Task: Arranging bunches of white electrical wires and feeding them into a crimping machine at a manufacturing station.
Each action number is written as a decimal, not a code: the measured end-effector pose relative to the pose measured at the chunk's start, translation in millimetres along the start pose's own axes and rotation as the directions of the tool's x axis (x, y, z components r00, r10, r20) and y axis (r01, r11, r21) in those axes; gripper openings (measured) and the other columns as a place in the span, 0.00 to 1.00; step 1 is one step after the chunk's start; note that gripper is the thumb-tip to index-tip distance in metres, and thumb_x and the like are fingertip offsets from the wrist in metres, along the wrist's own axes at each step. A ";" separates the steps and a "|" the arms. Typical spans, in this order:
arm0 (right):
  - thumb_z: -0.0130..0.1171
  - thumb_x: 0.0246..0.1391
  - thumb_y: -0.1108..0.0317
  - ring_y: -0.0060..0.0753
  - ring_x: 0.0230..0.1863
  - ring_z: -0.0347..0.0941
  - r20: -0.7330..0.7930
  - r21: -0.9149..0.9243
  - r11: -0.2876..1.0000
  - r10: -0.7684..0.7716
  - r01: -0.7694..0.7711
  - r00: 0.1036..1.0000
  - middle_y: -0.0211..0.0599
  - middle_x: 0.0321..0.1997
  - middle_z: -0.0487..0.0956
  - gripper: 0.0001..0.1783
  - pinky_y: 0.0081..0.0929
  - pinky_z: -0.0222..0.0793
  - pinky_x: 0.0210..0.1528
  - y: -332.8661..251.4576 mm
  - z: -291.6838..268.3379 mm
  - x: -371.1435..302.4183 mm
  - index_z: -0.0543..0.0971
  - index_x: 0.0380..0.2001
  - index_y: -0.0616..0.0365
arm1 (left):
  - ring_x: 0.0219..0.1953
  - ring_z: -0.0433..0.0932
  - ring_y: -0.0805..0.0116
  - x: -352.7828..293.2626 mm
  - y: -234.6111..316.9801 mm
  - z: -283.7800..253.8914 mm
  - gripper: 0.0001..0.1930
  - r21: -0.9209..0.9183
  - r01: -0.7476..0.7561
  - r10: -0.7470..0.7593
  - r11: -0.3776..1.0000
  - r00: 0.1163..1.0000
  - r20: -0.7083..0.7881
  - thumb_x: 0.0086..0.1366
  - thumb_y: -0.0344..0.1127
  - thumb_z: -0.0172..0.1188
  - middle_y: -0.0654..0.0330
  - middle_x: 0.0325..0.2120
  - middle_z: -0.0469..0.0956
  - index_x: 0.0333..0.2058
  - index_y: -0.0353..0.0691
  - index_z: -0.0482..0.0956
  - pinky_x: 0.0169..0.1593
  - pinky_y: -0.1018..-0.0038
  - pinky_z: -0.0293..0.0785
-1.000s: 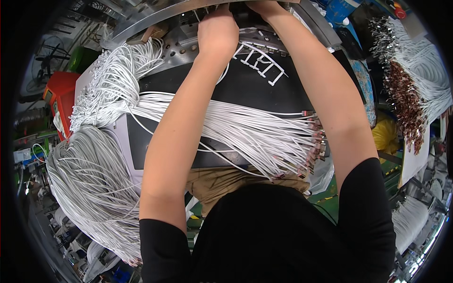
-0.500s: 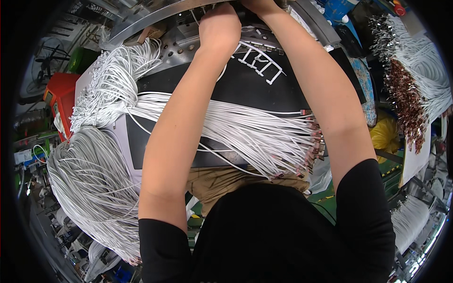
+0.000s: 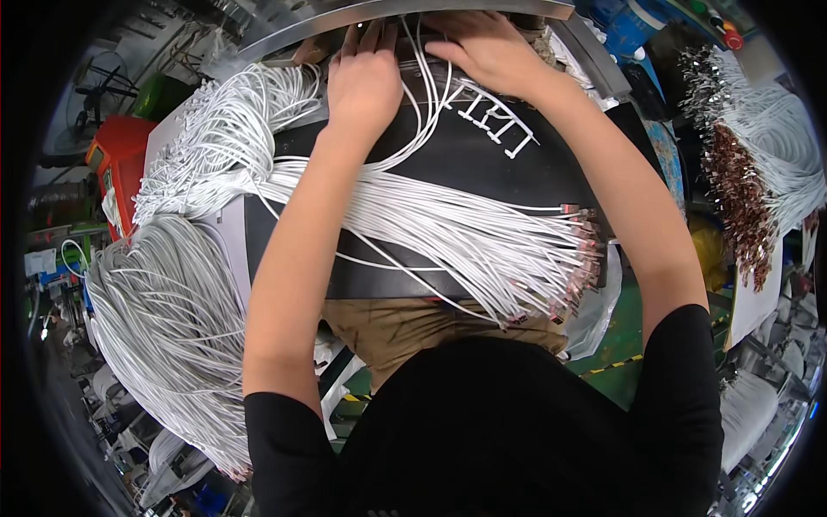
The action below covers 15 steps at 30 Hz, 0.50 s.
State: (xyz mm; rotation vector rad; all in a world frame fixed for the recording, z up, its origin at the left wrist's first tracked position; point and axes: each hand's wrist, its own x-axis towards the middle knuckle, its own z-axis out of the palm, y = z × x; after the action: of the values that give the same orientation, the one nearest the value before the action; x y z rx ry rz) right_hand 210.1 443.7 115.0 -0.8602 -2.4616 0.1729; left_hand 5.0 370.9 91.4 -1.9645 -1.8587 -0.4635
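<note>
Loose white cables: a few strands (image 3: 412, 152), rising in a curve from the worktop and passing up between the two hands to the metal beam; their upper ends are hidden there.
Left hand (image 3: 366, 82): back up, fingers extended and slightly parted, tips at the beam's lower edge, just left of the loose strands. Cannot tell whether the tips pinch anything.
Right hand (image 3: 491, 52): back up, thumb held away from the fingers and pointing toward the strands. Fingertips lie close under the beam; contact there cannot be told.
Metal beam (image 3: 336, 21): crosses the top of the view, just beyond both hands.
White plastic frame (image 3: 495, 118): ladder-like, with short crossbars, lying just below the right wrist.
Black worktop (image 3: 508, 183): beneath the frame and the main bundle.
Main bundle (image 3: 439, 215): white cables fanned across the worktop, passing under the left forearm.
Connectors (image 3: 586, 250): metal and reddish, at the bundle's right end.
Coiled cables (image 3: 228, 129): heaped left of the left forearm.
Grey-white hank (image 3: 168, 319): hanging below that heap.
Red housing (image 3: 119, 164): far left.
Right-hand stack (image 3: 767, 146): white cables with silver and coppery ends, well apart from the hands.
</note>
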 end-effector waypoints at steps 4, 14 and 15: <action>0.46 0.66 0.43 0.55 0.69 0.60 0.068 -0.107 0.993 -0.047 0.054 0.997 0.57 0.65 0.69 0.35 0.47 0.50 0.72 -20.6 -7.1 -5.7 0.67 0.64 0.62 | 0.60 0.72 0.54 0.9 -10.1 1.4 0.23 -0.049 -0.108 0.100 0.993 0.984 -0.146 0.63 0.38 0.56 0.53 0.54 0.77 0.58 0.45 0.75 0.64 0.55 0.65; 0.45 0.65 0.38 0.53 0.71 0.58 0.107 -0.158 0.987 0.005 0.013 0.994 0.56 0.68 0.67 0.40 0.49 0.46 0.74 -30.2 -5.9 2.0 0.65 0.67 0.60 | 0.54 0.76 0.50 0.3 7.2 -9.5 0.20 -0.297 -0.306 0.160 0.905 0.889 -0.429 0.62 0.36 0.53 0.43 0.49 0.78 0.52 0.36 0.77 0.59 0.57 0.71; 0.45 0.65 0.38 0.53 0.71 0.58 0.110 -0.156 0.988 0.007 0.010 0.994 0.56 0.68 0.67 0.40 0.49 0.46 0.74 -31.5 -9.4 1.2 0.65 0.67 0.60 | 0.52 0.78 0.49 1.7 5.4 -9.1 0.20 -0.331 -0.366 0.172 0.870 0.853 -0.492 0.62 0.35 0.53 0.41 0.48 0.78 0.51 0.35 0.78 0.58 0.58 0.72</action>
State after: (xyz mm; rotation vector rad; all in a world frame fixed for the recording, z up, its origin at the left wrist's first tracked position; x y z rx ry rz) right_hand 197.0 419.0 132.4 -0.9373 -2.6064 0.0274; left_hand 10.8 367.6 99.8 -2.1034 -1.2284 -1.1897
